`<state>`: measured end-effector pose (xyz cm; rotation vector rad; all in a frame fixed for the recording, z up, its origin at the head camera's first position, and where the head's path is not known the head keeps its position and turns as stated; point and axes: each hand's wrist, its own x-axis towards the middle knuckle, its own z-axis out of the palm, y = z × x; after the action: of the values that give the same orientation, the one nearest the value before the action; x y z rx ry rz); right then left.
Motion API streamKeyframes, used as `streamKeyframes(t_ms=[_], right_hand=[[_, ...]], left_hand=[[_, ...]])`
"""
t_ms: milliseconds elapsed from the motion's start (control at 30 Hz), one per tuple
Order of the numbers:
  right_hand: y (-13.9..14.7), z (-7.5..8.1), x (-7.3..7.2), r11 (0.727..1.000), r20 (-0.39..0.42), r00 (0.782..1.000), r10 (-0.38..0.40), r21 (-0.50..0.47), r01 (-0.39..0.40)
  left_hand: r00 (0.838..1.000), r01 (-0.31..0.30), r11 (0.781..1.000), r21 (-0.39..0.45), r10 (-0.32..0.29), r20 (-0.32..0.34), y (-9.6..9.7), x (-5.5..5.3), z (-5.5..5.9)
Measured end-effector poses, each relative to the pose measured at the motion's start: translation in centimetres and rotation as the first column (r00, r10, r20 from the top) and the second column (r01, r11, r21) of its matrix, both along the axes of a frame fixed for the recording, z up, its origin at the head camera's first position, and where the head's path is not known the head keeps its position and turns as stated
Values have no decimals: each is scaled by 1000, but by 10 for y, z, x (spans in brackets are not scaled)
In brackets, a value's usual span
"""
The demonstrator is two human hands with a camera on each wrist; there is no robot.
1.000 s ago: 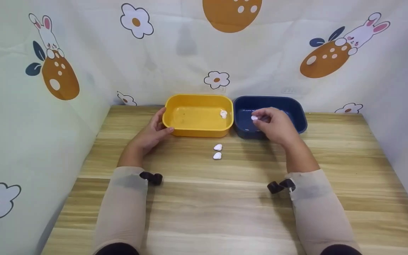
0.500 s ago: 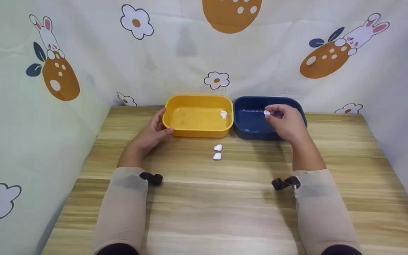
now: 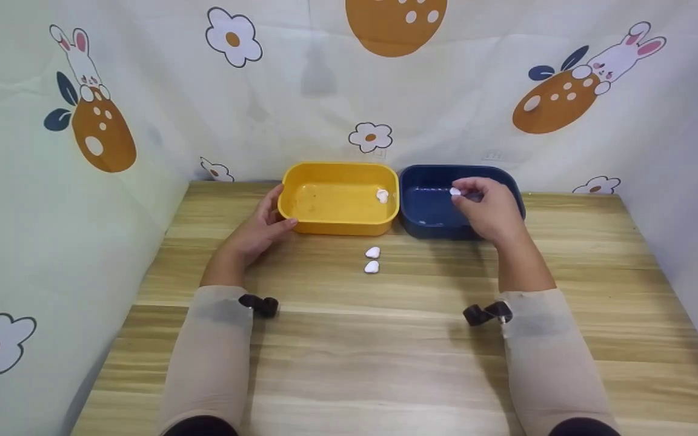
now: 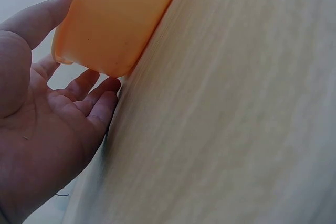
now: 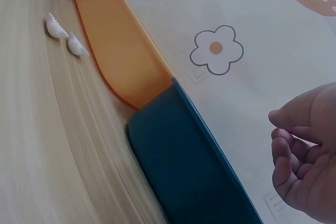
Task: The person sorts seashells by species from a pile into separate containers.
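Observation:
My right hand [image 3: 494, 212] pinches a small white seashell [image 3: 455, 191] between thumb and fingertips, above the blue tub [image 3: 425, 230]. In the right wrist view the shell is hidden behind the fingers. My left hand [image 3: 255, 230] grips the left end of the yellow tub [image 3: 337, 227], thumb at the front corner and fingers along the side. The left wrist view shows thumb and fingertips against that tub [image 4: 115, 30]. Some white shells [image 3: 382, 195] lie at the right inside the yellow tub; their number is unclear.
Two white shells, a farther one [image 3: 373, 252] and a nearer one [image 3: 372, 267], lie on the wooden table [image 3: 349, 351] before the yellow tub. The tubs stand side by side against a patterned cloth backdrop [image 3: 300, 109].
Over the past second my right hand moved right above the blue tub with the shell still pinched, then stayed nearly still. The left hand and both tubs kept their places.

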<state>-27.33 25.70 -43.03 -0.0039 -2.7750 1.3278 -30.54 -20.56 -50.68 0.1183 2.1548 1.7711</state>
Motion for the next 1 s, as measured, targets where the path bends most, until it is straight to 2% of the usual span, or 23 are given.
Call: streamKeyframes(t_ms=[333,600,1000], right_hand=[[-9,-2,1,1000,25,999,29,-8,-28],[-23,-4,3,999,40,998,43,-1,-43],[-60,-5,15,987,87,983,162,-21,-161]], left_hand=[[1000,-3,1000,3,3,7,-1,1,1],[1000,-4,999,41,3,18,0,1,1],[1000,-6,999,44,5,13,0,1,2]])
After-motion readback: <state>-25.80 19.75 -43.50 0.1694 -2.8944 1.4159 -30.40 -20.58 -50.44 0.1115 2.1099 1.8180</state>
